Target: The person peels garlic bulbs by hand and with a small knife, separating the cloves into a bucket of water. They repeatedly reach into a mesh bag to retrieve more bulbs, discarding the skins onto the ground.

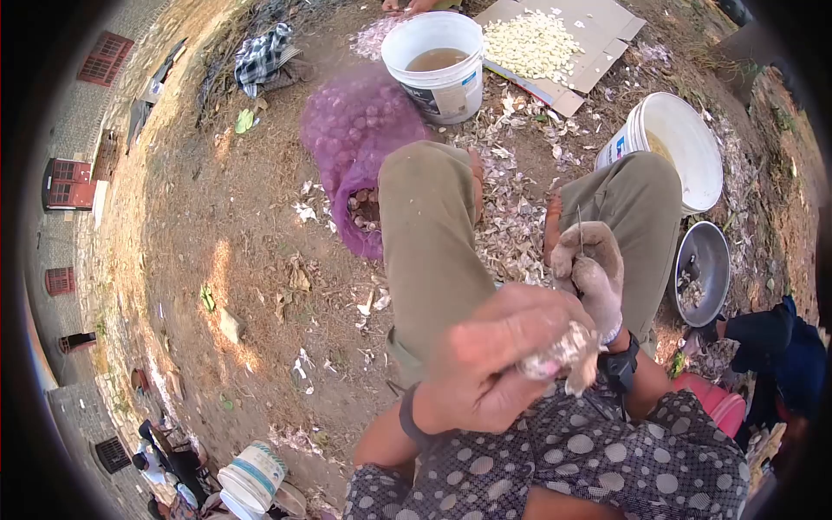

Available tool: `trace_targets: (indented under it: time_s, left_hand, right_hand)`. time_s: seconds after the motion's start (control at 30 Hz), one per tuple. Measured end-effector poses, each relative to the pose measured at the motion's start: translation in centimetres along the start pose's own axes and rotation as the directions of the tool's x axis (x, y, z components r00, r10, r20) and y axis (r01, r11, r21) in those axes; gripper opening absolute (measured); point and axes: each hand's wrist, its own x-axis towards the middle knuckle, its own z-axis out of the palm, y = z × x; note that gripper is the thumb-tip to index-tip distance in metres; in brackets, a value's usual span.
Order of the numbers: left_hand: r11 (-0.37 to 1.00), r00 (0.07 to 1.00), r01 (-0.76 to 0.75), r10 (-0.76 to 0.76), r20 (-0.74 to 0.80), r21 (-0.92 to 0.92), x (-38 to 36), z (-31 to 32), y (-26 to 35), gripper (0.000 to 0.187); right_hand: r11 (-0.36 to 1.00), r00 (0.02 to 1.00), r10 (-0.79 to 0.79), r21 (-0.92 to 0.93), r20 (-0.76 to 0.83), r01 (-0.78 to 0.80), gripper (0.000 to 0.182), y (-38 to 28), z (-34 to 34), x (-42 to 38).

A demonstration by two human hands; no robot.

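My left hand (498, 360), bare and somewhat blurred, is closed around a garlic bulb (568, 351) with ragged, papery skin. My right hand (594, 277) wears a pale, dirt-stained glove and grips a small knife (580, 224). The thin blade points up, and the fingers hide its handle. Both hands are above my lap, close together, with the bulb below the gloved hand. Beyond my left knee lies a purple mesh sack (364, 130) full of garlic bulbs, its mouth open toward me. Garlic skins (511, 225) litter the ground between my feet.
A white bucket (444, 95) of brownish water stands ahead, beside cardboard (607, 65) bearing peeled garlic cloves (533, 43). Another white bucket (702, 165) and a metal bowl (715, 269) are at right. Another person's hands (412, 5) show at the top edge.
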Motion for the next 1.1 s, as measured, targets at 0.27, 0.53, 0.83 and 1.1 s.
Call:
trace_targets:
  time_s: [0.27, 0.53, 0.83, 1.1]
  left_hand:
    - [0.898, 0.913, 0.376, -0.316, -0.258, 0.229, -5.3, -0.3, -9.3, 0.030]
    - [0.798, 0.872, 0.421, -0.487, -0.049, -0.431, -5.5, -1.5, -10.8, 0.037]
    - [0.786, 0.815, 0.512, -0.572, -0.095, -0.346, -4.4, 0.4, -10.6, 0.044]
    - [0.777, 0.773, 0.532, -0.608, -0.181, -0.335, -4.1, 1.3, -10.5, 0.033]
  right_hand:
    - [0.739, 0.940, -0.117, -0.604, 0.322, 0.299, 0.021, -3.4, 1.3, 0.8]
    - [0.922, 0.959, 0.278, -0.295, 0.055, -0.250, 0.016, -4.6, 0.6, 1.2]
    - [0.948, 0.980, 0.196, -0.247, -0.041, -0.199, 0.021, -3.2, -0.7, 0.6]
    - [0.963, 0.985, 0.094, -0.239, -0.141, -0.126, 0.028, -3.1, -0.9, 0.5]
